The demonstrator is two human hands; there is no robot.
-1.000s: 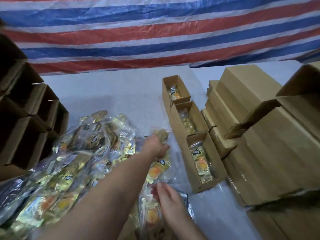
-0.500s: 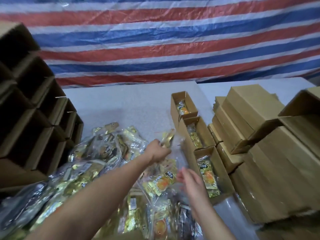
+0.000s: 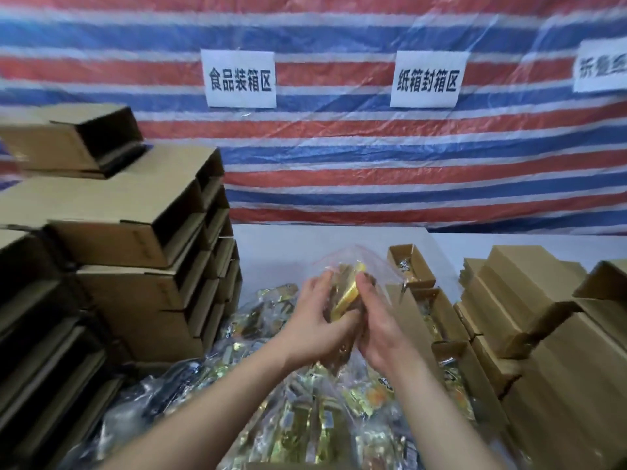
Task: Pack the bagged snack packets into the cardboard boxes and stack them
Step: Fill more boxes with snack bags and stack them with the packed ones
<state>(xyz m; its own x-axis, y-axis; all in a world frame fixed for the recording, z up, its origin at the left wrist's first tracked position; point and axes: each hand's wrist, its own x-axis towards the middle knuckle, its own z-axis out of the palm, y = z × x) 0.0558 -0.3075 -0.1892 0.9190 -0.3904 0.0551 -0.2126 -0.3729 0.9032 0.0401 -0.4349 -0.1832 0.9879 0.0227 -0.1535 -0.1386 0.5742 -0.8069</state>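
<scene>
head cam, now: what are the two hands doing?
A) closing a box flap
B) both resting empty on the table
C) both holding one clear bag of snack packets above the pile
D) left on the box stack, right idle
C: the left hand and the right hand both grip a clear bag of snack packets, raised over the pile of bagged packets.

Head view — forward, slightly down, close over table (image 3: 305, 242).
</scene>
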